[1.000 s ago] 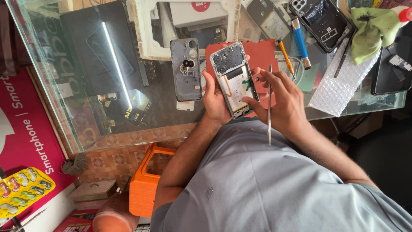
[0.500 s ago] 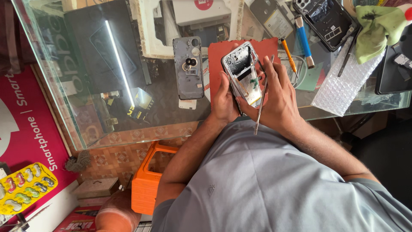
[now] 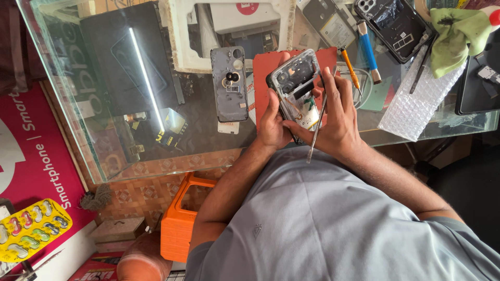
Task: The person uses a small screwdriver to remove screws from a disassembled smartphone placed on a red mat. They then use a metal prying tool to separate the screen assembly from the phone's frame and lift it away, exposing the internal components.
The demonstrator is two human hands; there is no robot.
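Note:
My left hand (image 3: 272, 122) grips the lower edge of an opened smartphone (image 3: 296, 86) with its back removed, tilted up off the orange mat (image 3: 263, 70). My right hand (image 3: 338, 117) steadies the phone's right side and holds a thin metal tool (image 3: 316, 127) that runs down across the phone towards my chest. The detached grey back cover (image 3: 229, 83) lies on the glass to the left of the mat.
On the glass counter (image 3: 104, 151) are a blue-handled screwdriver (image 3: 369, 52), an orange-handled one (image 3: 350, 68), another opened dark phone (image 3: 393, 23), a green cloth (image 3: 455, 31), bubble wrap (image 3: 416, 109) and a dark tablet (image 3: 476, 88). An orange box (image 3: 179, 224) sits below the counter.
The phone was lifted off the orange mat and tilted up in both hands. The metal tool swung from upright beside it to lying across its right side.

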